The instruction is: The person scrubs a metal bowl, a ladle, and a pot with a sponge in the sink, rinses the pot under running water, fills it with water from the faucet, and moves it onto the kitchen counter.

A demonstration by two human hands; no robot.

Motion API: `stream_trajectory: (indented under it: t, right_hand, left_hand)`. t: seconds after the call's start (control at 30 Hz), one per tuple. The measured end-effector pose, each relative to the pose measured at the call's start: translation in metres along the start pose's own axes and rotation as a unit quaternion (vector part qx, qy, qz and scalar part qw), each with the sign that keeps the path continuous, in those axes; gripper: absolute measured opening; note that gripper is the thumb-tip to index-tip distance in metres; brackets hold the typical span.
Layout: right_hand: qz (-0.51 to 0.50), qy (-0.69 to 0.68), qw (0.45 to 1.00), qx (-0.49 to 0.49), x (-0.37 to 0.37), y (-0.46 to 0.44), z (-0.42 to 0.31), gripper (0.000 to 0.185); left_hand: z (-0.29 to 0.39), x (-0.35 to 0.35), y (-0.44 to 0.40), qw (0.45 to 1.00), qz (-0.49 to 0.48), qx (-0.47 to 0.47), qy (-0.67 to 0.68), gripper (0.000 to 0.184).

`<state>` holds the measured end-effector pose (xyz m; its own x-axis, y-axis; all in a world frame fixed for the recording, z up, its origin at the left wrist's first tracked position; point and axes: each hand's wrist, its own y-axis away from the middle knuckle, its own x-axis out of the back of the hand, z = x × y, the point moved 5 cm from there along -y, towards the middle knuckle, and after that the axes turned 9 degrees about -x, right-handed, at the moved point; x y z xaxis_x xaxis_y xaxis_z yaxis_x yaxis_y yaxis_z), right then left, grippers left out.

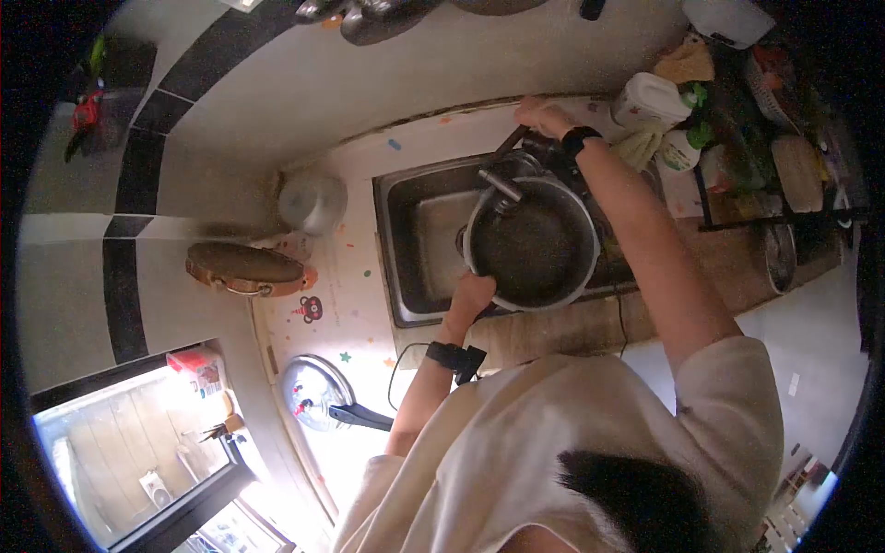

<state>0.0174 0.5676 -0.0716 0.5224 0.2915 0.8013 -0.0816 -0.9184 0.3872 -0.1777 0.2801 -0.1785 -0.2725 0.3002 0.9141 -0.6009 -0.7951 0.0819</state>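
Observation:
A large round metal pot (535, 249) stands over the right part of the sink (429, 235), under the faucet (501, 186). My left hand (474, 293) is closed at the pot's lower left rim. Up by the wall, my right hand (544, 117) is closed around the dark handle (513, 140) behind the faucet. The pot's inside looks dark, and I cannot make out whether water is in it. Both wrists wear black bands.
A glass lid (315, 394) and a black handle (361, 417) are at the lower left. Further back on the left are a round wooden board (244, 269) and a clear container (313, 201). Bottles and a white tub (651, 100) crowd the right back.

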Motion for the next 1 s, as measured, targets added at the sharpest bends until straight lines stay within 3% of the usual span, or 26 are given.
stream_trajectory:
  t: [0.03,0.1,0.17,0.23,0.27,0.33,0.43,0.47,0.53,0.57,0.63,0.73,0.8,0.83,0.87,0.93,1.0]
  right_hand:
    - [-0.006,-0.006,1.0,-0.004,-0.005,-0.001,0.003,0.025]
    - [-0.012,0.191,0.971,0.143,-0.015,-0.003,-0.004,0.022]
    - [0.009,0.288,0.935,0.205,-0.029,-0.038,0.012,0.02]
    - [0.03,0.294,0.935,0.198,-0.055,-0.078,0.037,0.02]
    - [0.031,0.296,0.934,0.2,-0.056,-0.077,0.037,0.021]
    - [-0.011,0.296,0.929,0.223,-0.011,0.005,-0.011,0.025]
    - [-0.101,0.214,0.971,0.022,0.009,0.026,-0.024,0.031]
    - [-0.068,0.197,0.963,0.169,-0.016,-0.018,-0.002,0.025]
    - [0.058,0.199,0.863,0.461,-0.062,-0.092,0.047,0.028]
    - [0.017,0.178,0.938,0.296,-0.036,-0.056,0.023,0.029]
    - [0.057,0.067,0.984,0.154,-0.003,0.01,0.004,0.033]
    - [0.149,-0.077,0.976,0.139,0.016,0.05,0.03,0.04]
    - [0.296,-0.078,0.939,0.157,0.024,0.081,0.074,0.044]
    - [0.241,-0.097,0.961,0.097,0.03,0.096,0.099,0.046]
    - [0.183,-0.116,0.976,0.035,0.037,0.118,0.121,0.048]
    - [0.169,-0.159,0.972,-0.037,0.039,0.16,0.167,0.049]
    - [0.163,-0.175,0.97,-0.04,0.038,0.197,0.207,0.05]
  left_hand:
    - [0.008,0.012,0.001,1.0,-0.014,-0.016,0.019,0.011]
    - [-0.013,-0.024,0.006,0.996,0.062,0.012,0.056,0.01]
    - [-0.016,-0.028,0.005,0.996,0.083,-0.006,0.036,0.009]
    - [0.002,-0.003,0.002,0.996,0.047,-0.061,-0.037,0.008]
    - [0.002,-0.004,0.003,0.993,0.08,-0.08,-0.035,0.008]
    - [0.0,-0.009,0.007,0.982,0.145,-0.116,-0.03,0.008]
    - [0.006,0.006,0.003,0.998,0.031,-0.043,-0.025,0.009]
    - [0.005,0.008,0.003,1.0,0.01,-0.015,-0.004,0.012]
    - [0.002,0.008,0.004,0.998,-0.03,0.036,0.037,0.018]
    - [-0.004,0.01,0.008,0.975,0.018,0.141,0.172,0.023]
    - [-0.011,0.015,0.02,0.838,0.112,0.33,0.421,0.032]
    - [-0.011,0.043,0.031,0.836,0.069,0.397,0.372,0.041]
    - [-0.043,0.011,0.036,0.882,0.061,0.339,0.322,0.042]
    - [-0.057,0.002,0.041,0.902,0.057,0.31,0.294,0.042]
    - [-0.065,0.008,0.05,0.883,0.073,0.344,0.312,0.043]
    - [-0.074,0.026,0.066,0.837,0.108,0.411,0.345,0.044]
    - [-0.068,0.063,0.073,0.855,0.116,0.411,0.294,0.044]
